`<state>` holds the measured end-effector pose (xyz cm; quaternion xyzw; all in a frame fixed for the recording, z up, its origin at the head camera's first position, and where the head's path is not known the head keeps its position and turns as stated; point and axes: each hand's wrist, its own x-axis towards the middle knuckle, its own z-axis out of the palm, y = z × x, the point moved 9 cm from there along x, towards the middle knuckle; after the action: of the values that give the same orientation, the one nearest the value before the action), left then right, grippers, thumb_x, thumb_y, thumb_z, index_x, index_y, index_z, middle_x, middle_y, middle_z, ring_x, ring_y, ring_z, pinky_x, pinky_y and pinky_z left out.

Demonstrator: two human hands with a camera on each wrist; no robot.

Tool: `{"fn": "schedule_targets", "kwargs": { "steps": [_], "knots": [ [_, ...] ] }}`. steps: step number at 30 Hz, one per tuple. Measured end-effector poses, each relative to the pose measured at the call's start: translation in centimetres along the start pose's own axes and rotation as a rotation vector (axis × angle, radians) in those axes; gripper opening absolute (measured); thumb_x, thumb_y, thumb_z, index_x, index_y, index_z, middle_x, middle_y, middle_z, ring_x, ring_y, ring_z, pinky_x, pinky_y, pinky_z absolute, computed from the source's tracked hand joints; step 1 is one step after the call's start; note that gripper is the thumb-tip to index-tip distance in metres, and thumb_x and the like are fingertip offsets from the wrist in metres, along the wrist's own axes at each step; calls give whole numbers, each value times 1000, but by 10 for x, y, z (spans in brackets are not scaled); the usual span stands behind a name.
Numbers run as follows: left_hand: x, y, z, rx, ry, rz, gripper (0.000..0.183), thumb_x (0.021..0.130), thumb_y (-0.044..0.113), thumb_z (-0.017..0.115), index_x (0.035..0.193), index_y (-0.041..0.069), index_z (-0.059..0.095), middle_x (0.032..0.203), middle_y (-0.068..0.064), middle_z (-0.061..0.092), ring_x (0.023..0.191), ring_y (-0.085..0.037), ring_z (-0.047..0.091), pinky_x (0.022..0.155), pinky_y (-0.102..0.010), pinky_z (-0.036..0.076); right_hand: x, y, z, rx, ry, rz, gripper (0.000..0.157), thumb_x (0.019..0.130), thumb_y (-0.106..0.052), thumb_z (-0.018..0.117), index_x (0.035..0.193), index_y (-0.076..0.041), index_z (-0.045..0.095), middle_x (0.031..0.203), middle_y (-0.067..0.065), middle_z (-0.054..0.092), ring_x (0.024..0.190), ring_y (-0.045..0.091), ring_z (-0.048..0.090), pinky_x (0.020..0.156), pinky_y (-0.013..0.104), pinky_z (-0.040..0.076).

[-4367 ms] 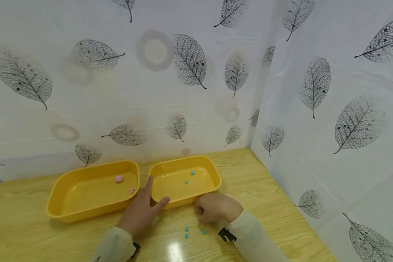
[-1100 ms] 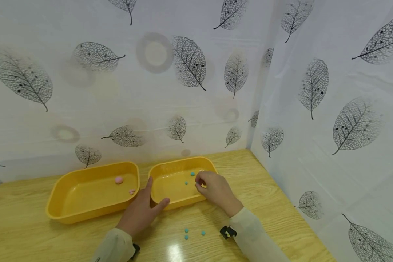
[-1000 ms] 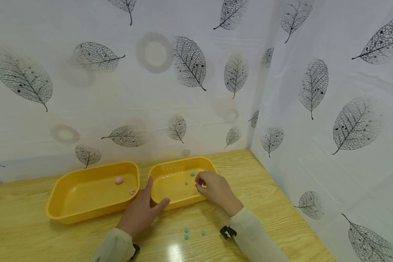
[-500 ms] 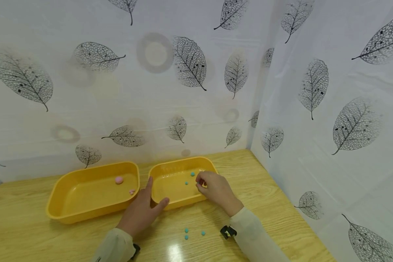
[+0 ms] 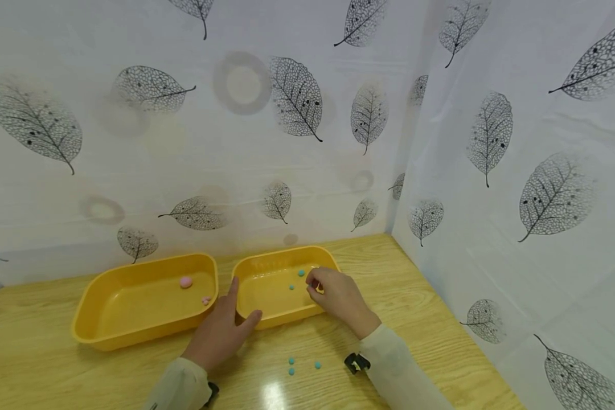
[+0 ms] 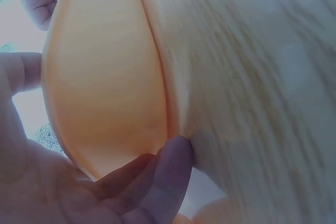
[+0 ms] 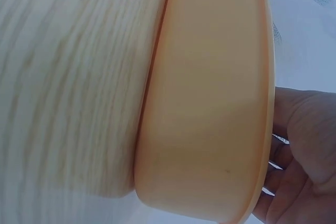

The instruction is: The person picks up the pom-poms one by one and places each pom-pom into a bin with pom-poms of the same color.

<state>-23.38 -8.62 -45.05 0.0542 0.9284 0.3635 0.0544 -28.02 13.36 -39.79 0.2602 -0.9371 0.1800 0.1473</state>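
On the wood-grain counter (image 5: pixel 36 370) we've got 2 yellow trays side by side toward the far edge: a larger left tray (image 5: pixel 143 302) & a smaller right tray (image 5: pixel 263 295). Our left hand (image 5: pixel 219 330) is at the near left corner of the right tray; its grip is spread wide, index & thumb fairly straight, touching the tray w/o closing round it. Per left wrist view, one fingertip meets the rim, others sit low by the base.

Our right hand (image 5: pixel 342 299) is over the near right part of the right tray. Its grip is curled, thumb & index tips close together; can't tell if it has hold of a sm. piece.

Inside the right tray we see 2 teal pcs (image 5: pixel 301 273), 1 far, 1 a bit nearer & left. 3 more sit on the counter's near side, btwn our forearms: 2 in line, 1 to their right. Left tray has a pink ball (image 5: pixel 185 282) plus tiny pink bits (image 5: pixel 206 300) near its right end. Leaf-print backdrop (image 5: pixel 318 165), far & right sides.
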Motion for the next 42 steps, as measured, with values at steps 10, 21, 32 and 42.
{"fn": "schedule_targets", "kwargs": {
  "steps": [10, 21, 32, 42],
  "knots": [
    [2, -2, 2, 15, 14, 27, 115, 91, 82, 47, 167, 10, 0, 160, -31, 36, 133, -47, 53, 105, -62, 45, 1, 1, 2, 34, -24, 23, 7, 93, -14, 77, 94, -15, 71, 86, -5, 67, 74, 8, 60, 62, 23, 50],
    [4, -5, 4, 1, 3, 19, 113, 93, 79, 48, 167, 11, -3, 161, -29, 34, 138, -48, 48, 107, -64, 42, 2, 1, 5, 9, -32, 8, 7, 94, -15, 77, 93, -16, 70, 84, -6, 67, 73, 9, 61, 61, 23, 49],
    [2, -4, 3, 11, 13, 13, 116, 91, 82, 47, 167, 9, -2, 159, -30, 39, 135, -46, 52, 107, -63, 44, 9, 6, 7, 11, -42, 34, 5, 95, -17, 76, 93, -18, 71, 86, -8, 68, 74, 6, 60, 65, 23, 52],
    [3, -3, 4, 14, 14, 14, 117, 90, 84, 46, 167, 9, -1, 159, -30, 38, 133, -45, 54, 105, -62, 45, 20, 14, 21, 63, -163, 73, 3, 95, -14, 74, 98, -14, 74, 89, -6, 70, 77, 9, 60, 68, 27, 51]
  ]
}}
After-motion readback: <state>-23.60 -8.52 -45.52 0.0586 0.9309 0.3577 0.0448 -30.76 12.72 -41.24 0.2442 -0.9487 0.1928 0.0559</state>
